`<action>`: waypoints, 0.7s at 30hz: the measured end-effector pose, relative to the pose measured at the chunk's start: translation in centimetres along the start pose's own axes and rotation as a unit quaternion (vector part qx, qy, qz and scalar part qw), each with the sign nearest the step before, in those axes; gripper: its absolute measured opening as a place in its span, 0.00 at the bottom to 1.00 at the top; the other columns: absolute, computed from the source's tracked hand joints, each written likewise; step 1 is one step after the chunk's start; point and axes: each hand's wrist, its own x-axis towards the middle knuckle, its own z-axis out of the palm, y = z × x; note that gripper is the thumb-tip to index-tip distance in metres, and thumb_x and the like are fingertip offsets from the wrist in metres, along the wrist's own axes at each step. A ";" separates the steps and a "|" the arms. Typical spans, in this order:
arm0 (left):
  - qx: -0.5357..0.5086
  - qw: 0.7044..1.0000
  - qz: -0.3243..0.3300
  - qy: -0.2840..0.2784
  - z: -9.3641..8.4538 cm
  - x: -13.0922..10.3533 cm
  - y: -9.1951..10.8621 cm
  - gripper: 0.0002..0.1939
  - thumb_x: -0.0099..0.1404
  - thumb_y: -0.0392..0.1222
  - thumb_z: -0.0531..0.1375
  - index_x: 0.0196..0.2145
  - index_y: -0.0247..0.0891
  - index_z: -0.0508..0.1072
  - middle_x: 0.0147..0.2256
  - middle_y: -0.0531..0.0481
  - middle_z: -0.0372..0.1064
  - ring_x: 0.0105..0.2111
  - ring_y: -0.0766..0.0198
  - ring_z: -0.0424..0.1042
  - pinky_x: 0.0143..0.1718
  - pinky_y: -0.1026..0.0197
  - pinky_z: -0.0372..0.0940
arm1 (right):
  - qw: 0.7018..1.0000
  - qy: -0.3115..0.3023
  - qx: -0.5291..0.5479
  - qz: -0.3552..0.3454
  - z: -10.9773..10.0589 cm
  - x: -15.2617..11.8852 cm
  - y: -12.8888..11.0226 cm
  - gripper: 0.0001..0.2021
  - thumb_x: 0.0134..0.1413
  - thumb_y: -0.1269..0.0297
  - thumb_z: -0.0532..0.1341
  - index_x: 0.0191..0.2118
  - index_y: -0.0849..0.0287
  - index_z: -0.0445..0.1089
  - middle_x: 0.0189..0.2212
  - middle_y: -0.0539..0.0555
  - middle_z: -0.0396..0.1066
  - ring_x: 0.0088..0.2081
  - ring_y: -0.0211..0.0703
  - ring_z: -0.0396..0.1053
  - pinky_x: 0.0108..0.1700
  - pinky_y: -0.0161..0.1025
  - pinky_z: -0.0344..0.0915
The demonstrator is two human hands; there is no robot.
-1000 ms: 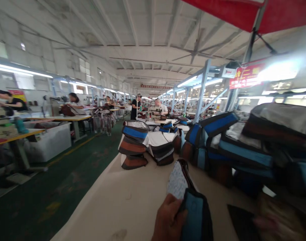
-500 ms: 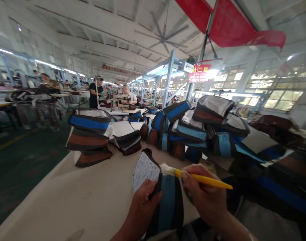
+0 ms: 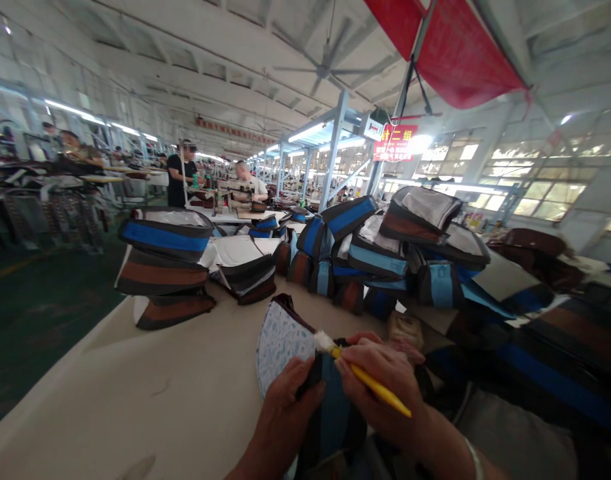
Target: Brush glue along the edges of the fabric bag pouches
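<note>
Both hands are over near part of the bench (image 3: 195,380), each one pinching sth. L hand (image 3: 288,403) grips the fabric case (image 3: 333,400), w/ fingers on the patterned panel (image 3: 283,337), white w/ blue figures, and thumb on the dark part. R hand (image 3: 385,370) pinches the yellow brush (image 3: 378,390) btwn thumb and fingers; its white bristles (image 3: 324,341) are at upper edge of the case, but if they touch I cannot tell. The case stands tilted, its light-blue strip btwn the two hands.

From L to R: first comes the green floor (image 3: 35,320), beside the bench. On the bench's far L side is a stack (image 3: 165,263) of three pcs., top one w/ blue strip, lower ones brown. Just beside it lies a white-lined pc. (image 3: 245,263). Behind are a person in dark top (image 3: 175,177), standing, and a person in light top (image 3: 257,188) at a sewing machine. Further R, a big heap (image 3: 375,250) of similar pcs. (blue, brown, dark grey) covers the bench, w/ a red sign (image 3: 395,143) above.
</note>
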 end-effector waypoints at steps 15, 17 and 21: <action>-0.021 0.998 -0.049 0.020 0.6 -0.1 -0.9 0.18 0.66 0.49 0.58 0.52 0.46 0.75 0.47 0.49 0.72 0.51 0.53 0.66 0.59 0.53 0.56 | 0.988 0.112 -0.073 0.082 -1.3 -3.5 1.3 0.05 0.60 0.71 0.60 0.40 0.55 0.70 0.33 0.53 0.76 0.39 0.48 0.75 0.45 0.44 0.73; -0.035 0.999 -0.040 0.002 0.6 -0.1 -0.7 0.17 0.67 0.49 0.56 0.51 0.45 0.75 0.44 0.49 0.72 0.47 0.55 0.68 0.54 0.55 0.60 | 0.991 0.105 -0.062 0.058 -1.2 -3.8 1.0 0.05 0.59 0.71 0.60 0.40 0.55 0.69 0.32 0.53 0.76 0.39 0.48 0.76 0.45 0.45 0.74; -0.026 0.999 -0.027 0.017 0.7 0.1 -0.5 0.16 0.67 0.48 0.57 0.50 0.43 0.76 0.40 0.48 0.72 0.44 0.55 0.69 0.50 0.57 0.63 | 0.993 0.101 -0.063 0.022 -1.2 -3.8 0.8 0.05 0.58 0.73 0.60 0.39 0.56 0.69 0.30 0.52 0.75 0.32 0.45 0.75 0.43 0.45 0.75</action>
